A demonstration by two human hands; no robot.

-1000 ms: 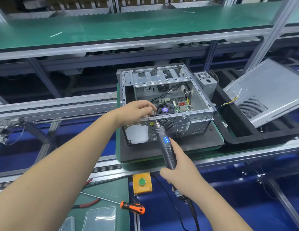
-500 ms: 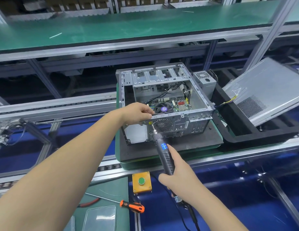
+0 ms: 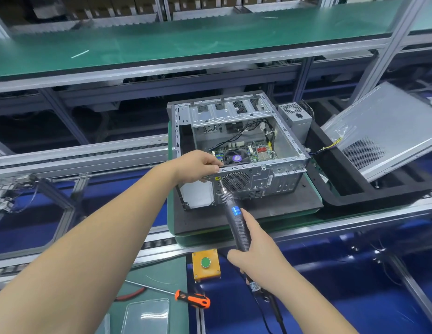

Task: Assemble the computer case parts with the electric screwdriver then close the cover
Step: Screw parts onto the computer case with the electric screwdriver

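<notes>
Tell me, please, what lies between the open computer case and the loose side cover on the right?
In the head view, a grey power supply unit stands between the computer case and the side cover, in the black foam tray, with its coloured wires beside it.

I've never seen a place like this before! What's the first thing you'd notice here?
The open computer case in the middle, with its wires and round fan showing inside. The left hand grips its near top edge while the right hand points the electric screwdriver at the case's near wall, beside the fan grille. To the right, the big silver cover leans tilted on a black foam tray.
</notes>
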